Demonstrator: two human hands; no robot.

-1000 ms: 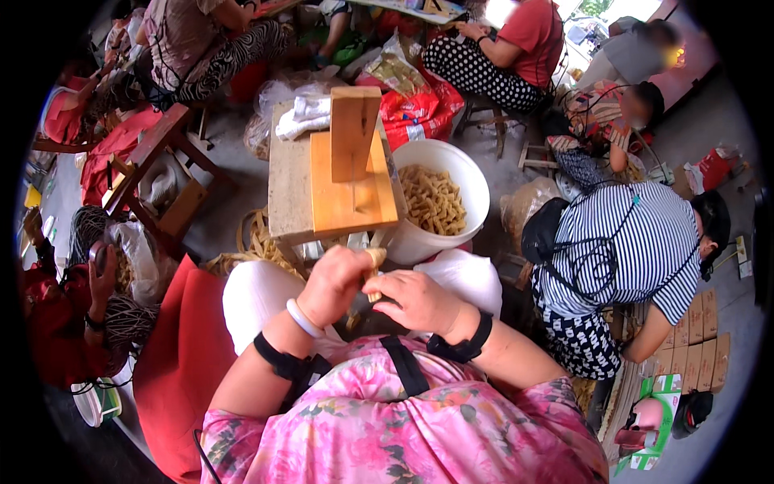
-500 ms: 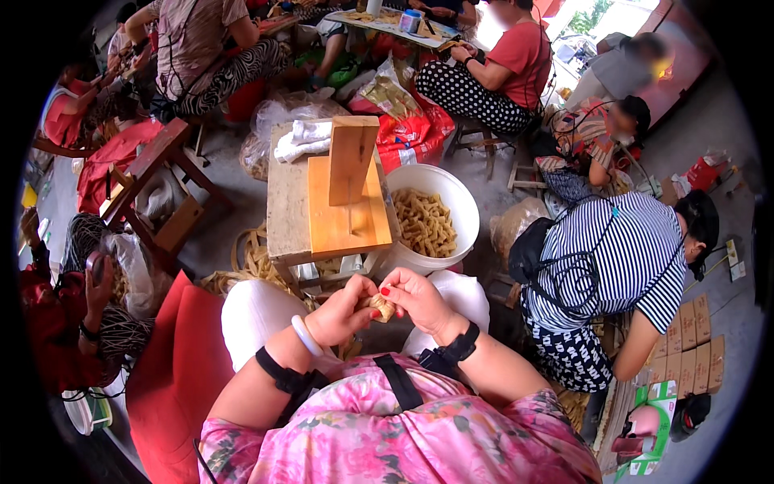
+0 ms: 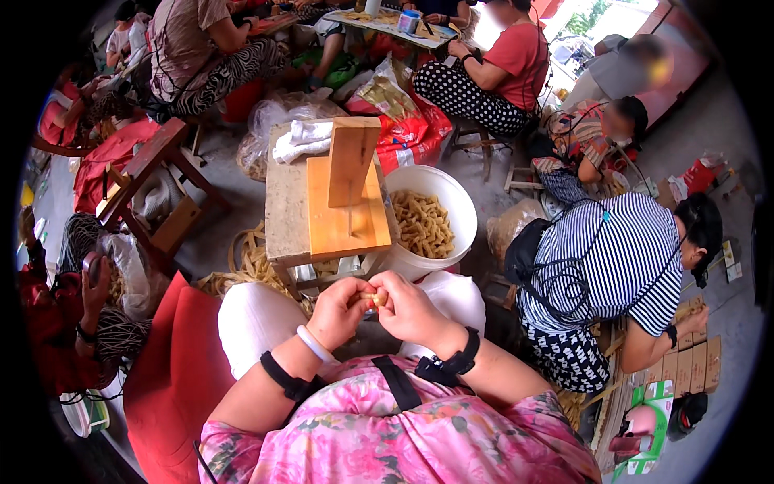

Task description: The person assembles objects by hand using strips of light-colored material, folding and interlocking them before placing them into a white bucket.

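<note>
Between both hands, above my lap, is a small tan knotted piece (image 3: 374, 298), like a rolled or folded strip; much of it is covered by fingers. My left hand (image 3: 339, 308) is closed on its left side, and my right hand (image 3: 409, 310) pinches it from the right. Just beyond the hands stands a small wooden stool (image 3: 290, 211) bearing an orange wooden board (image 3: 322, 230) with an upright block (image 3: 351, 161). Right of the stool, a white bucket (image 3: 463, 211) holds many similar tan pieces (image 3: 422, 223).
A folded white cloth (image 3: 303, 140) lies on the stool. Long tan strips (image 3: 248, 260) spill on the floor to its left. Red cloth (image 3: 169, 379) hangs beside my left leg. A person in a striped shirt (image 3: 613, 258) bends close on my right; several others sit further off.
My hands have drawn closer around the tan piece, with the right fingers now curled over it. The person in stripes has raised a hand on the right.
</note>
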